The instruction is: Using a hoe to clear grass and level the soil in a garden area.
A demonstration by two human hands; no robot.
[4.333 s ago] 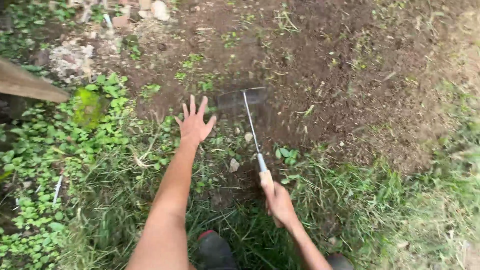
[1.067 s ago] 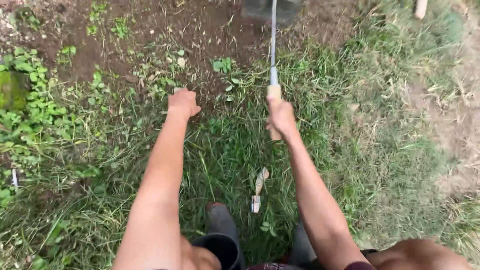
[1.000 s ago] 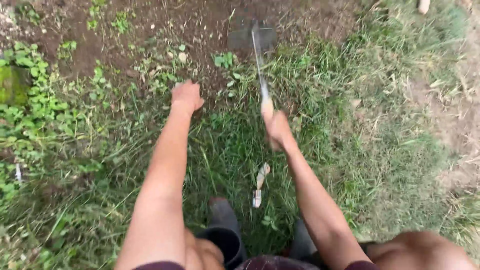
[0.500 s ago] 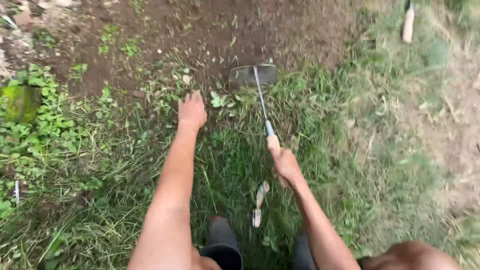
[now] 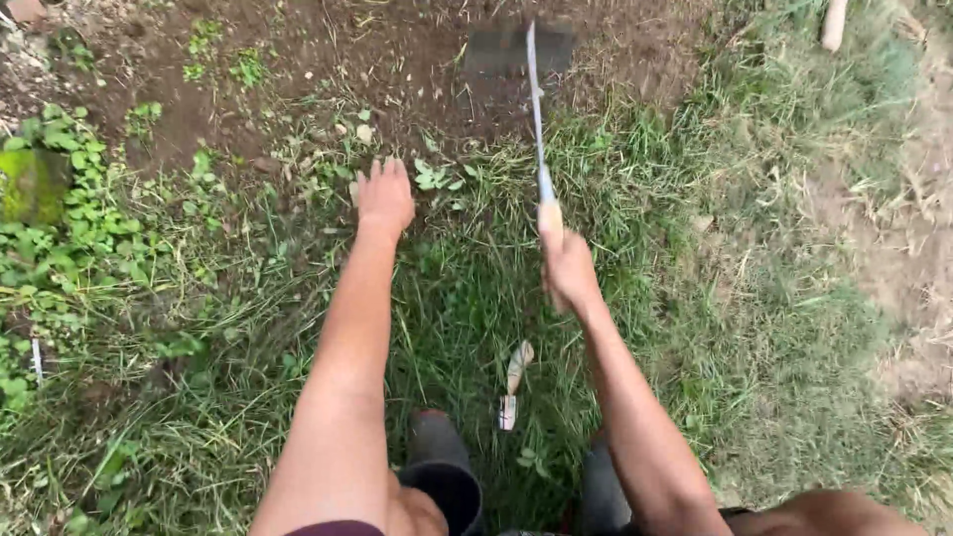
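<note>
Fingers of the right hand wrap the hoe handle, its blurred blade over bare soil ahead. Left hand fingers rest loosely spread on grass.

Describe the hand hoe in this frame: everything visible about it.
The hand hoe has a pale wooden handle, a thin grey metal shank and a flat, rectangular dark blade, motion-blurred. It points away from the person, blade over the bare brown soil at the grass edge. The right hand grips the handle; nothing else touches it.
</note>
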